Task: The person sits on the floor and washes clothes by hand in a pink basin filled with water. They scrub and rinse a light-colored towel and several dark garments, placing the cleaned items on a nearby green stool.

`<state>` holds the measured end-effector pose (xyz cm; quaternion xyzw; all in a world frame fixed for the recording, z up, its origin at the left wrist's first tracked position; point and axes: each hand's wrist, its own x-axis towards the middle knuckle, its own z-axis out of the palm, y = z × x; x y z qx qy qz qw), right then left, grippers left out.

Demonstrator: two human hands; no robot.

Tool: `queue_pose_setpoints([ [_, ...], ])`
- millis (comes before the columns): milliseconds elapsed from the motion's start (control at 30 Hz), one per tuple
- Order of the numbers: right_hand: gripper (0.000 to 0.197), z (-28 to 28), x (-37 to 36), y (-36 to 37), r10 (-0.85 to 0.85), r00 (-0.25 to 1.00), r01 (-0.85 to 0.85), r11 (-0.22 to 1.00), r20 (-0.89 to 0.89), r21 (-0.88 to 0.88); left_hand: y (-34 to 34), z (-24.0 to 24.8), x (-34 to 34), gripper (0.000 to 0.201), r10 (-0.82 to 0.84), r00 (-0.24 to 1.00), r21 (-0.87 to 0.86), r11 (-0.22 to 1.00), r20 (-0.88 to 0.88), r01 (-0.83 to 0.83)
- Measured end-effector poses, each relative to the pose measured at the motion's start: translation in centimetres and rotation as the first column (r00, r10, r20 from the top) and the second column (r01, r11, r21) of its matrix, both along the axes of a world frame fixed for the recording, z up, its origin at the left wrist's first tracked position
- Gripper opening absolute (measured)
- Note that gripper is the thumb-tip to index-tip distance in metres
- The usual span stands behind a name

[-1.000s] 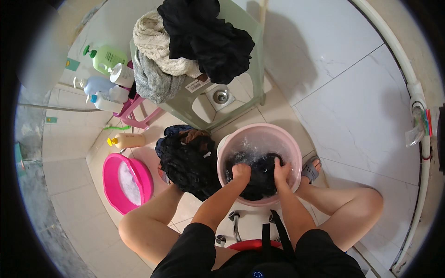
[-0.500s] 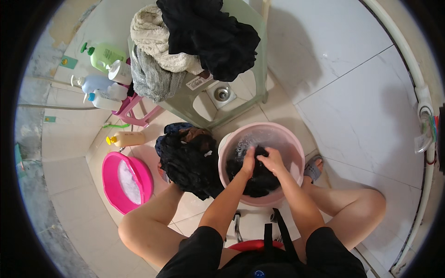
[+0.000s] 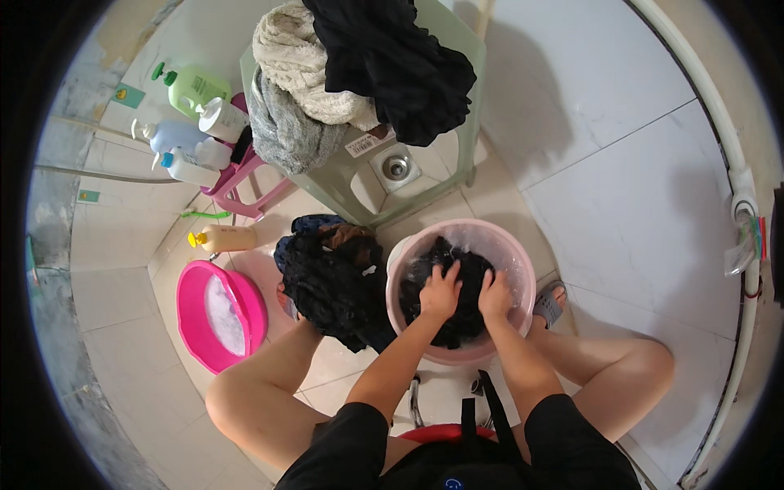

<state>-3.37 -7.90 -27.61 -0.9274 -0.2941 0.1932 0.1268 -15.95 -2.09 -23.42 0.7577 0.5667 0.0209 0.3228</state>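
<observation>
A pale pink basin (image 3: 394, 282) of water stands on the floor between my legs. In it lies a wet black garment (image 3: 464, 318), spread out and partly under the water. My left hand (image 3: 441, 296) rests on the cloth with its fingers apart, pointing away from me. Beside it my right hand (image 3: 494, 296) presses on the garment's right part, fingers stretched out and their tips partly lost against the dark cloth. To the left of the basin, touching it, is a heap of dark clothes (image 3: 331, 286), mostly black with some blue and brown.
A bright pink basin (image 3: 260, 314) with suds stands at the left, near a yellow-capped bottle (image 3: 224, 238). Ahead, a green plastic stool (image 3: 359, 208) bears white, grey and black textiles over a floor drain (image 3: 396, 167). Several pump bottles (image 3: 196, 88) crowd a pink stool (image 3: 253, 204).
My hands have moved apart from a bunched hold on the black garment and now lie on it. The cloth has spread wider in the basin. The view has shifted slightly.
</observation>
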Motion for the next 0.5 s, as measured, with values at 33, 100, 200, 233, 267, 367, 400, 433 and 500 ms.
queue_pose_setpoints([
  [33, 0.032, -1.1, -0.5, -1.6, 0.142, 0.99, -0.142, 0.985, -0.011, -0.102, -1.0, -1.0, -0.6, 0.043, -0.083, 0.99, -0.016, 0.997, -0.116, 0.081],
  [100, 0.032, -2.0, -0.5, -2.9, 0.234, 0.97, -0.244, 0.942, -0.07, -0.231, -1.1, -1.7, -0.7, 0.048, -0.229, 0.941, -0.214, 0.961, -0.249, 0.177],
  [200, 0.031, -2.6, -0.4, -2.6, 0.135, 0.972, -0.19, 0.935, -0.195, -0.299, -0.2, -3.2, -0.1, 0.047, -0.384, 0.862, -0.503, 0.845, -0.331, 0.183],
  [233, 0.03, -2.3, -0.6, -2.1, 0.108, 0.966, -0.181, 0.931, -0.235, -0.317, -0.8, -5.2, -0.5, 0.043, -0.302, 0.885, -0.402, 0.904, -0.353, 0.149],
  [267, 0.03, -2.3, -0.1, -2.0, 0.063, 0.962, -0.156, 0.925, -0.264, -0.347, -0.7, -5.4, 0.1, 0.042, -0.252, 0.904, -0.444, 0.892, -0.346, 0.079],
  [367, 0.032, 1.0, -0.2, -0.4, 0.008, 0.973, -0.002, 1.0, -0.232, 0.028, -0.3, -2.3, 1.4, 0.037, -0.084, 0.963, -0.487, 0.872, -0.256, -0.053],
  [400, 0.031, 1.7, 0.1, 0.3, 0.046, 0.951, 0.042, 0.961, -0.307, 0.274, -0.9, -2.4, 0.8, 0.036, 0.05, 0.989, -0.324, 0.941, -0.137, -0.093],
  [433, 0.03, 2.5, 0.9, 0.6, 0.029, 0.879, 0.166, 0.917, -0.475, 0.363, -2.0, -2.9, -0.1, 0.035, 0.16, 0.987, -0.157, 0.975, 0.006, -0.157],
  [500, 0.03, 3.6, 1.7, 0.6, -0.101, 0.6, 0.614, 0.693, -0.793, 0.377, -2.9, -3.1, -0.8, 0.039, 0.297, 0.922, -0.04, 0.954, 0.247, -0.296],
])
